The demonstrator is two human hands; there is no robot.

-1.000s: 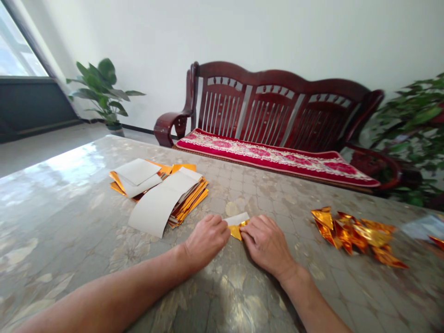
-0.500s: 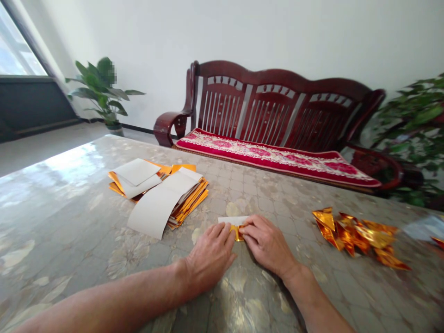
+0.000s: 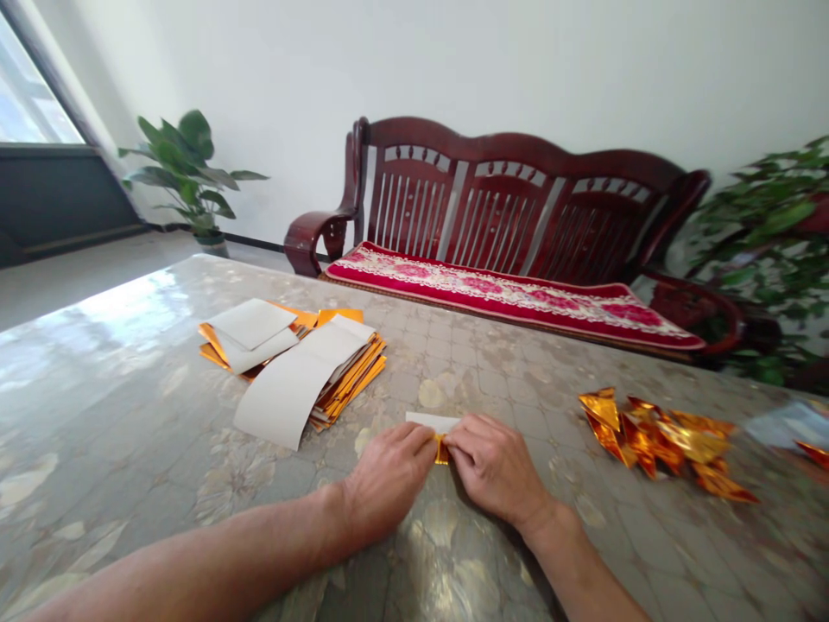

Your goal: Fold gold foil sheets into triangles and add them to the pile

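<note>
Both hands are closed on one sheet of gold foil paper lying on the table in front of me. My left hand pinches its left side, and my right hand grips the right side with bent fingers. A small gold part shows between the fingertips. Beyond the knuckles a pale strip of the sheet's white back sticks out. My fingers hide the rest of the sheet. To the left lies a loose stack of foil paper sheets, some white side up. Folded gold foil pieces lie in a heap to the right.
A patterned, glossy cover lies over the table. At the right edge rests a clear plastic bag or sheet. Behind the table stands a dark red wooden bench with a red floral cushion. Potted plants flank it.
My fingers have curled in more tightly and moved slightly towards me on the foil paper. Less of its gold side shows between them. The view has shifted a little.
</note>
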